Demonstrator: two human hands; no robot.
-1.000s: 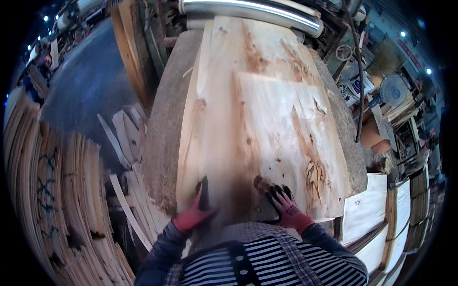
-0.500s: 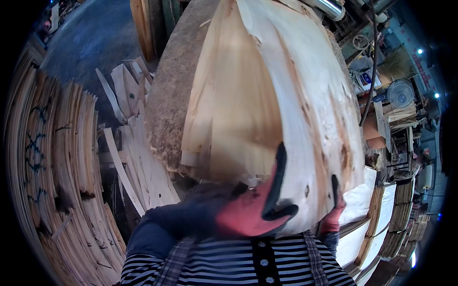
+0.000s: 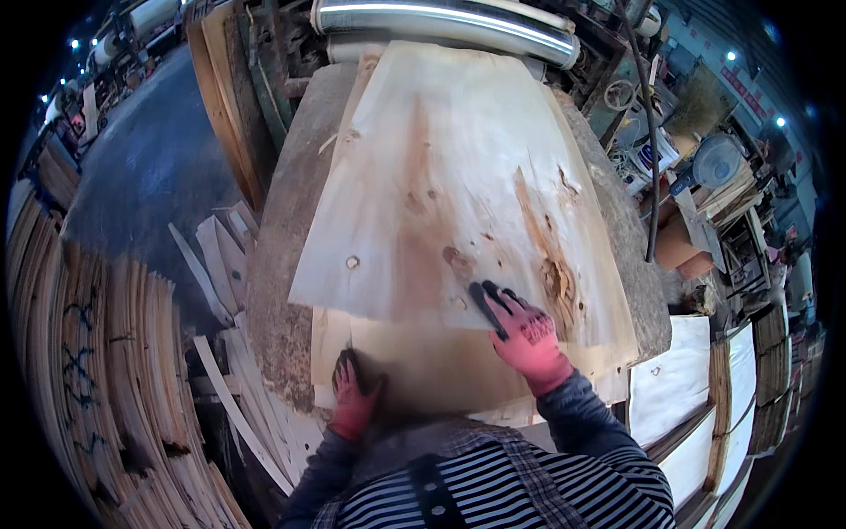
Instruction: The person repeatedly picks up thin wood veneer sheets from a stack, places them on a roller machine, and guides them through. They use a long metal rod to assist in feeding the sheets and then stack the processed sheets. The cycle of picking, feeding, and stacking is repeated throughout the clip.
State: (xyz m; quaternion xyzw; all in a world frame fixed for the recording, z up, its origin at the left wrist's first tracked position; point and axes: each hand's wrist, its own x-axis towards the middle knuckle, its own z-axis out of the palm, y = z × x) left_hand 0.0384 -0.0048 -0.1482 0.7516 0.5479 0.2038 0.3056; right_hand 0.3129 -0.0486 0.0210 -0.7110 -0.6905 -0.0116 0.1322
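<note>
A pale wood veneer sheet (image 3: 458, 167) with brown streaks and knots lies over a yellower veneer sheet (image 3: 423, 357), whose near part shows below it. My right hand (image 3: 529, 342), in a pink and black glove, rests on the upper sheet near its front edge, fingers stretched out. Near the left front corner of the lower sheet, my left hand (image 3: 355, 398) in a matching glove touches the wood, fingers extended and thumb apart. Both sheets lie on a rough brown board surface (image 3: 286, 220).
A shiny metal roller (image 3: 441, 19) spans the far end. Stacked veneer (image 3: 115, 361) stands at the left, beside loose wood strips (image 3: 256, 370). White sheets in stacks (image 3: 670, 379) are at the right, with a fan (image 3: 716, 160) and a dark upright pole (image 3: 653, 167) beyond.
The pale sheet has shifted left and now lies flatter over the yellow one. My left hand has moved left, and my right hand has come inward onto the sheet. The view has shifted.
</note>
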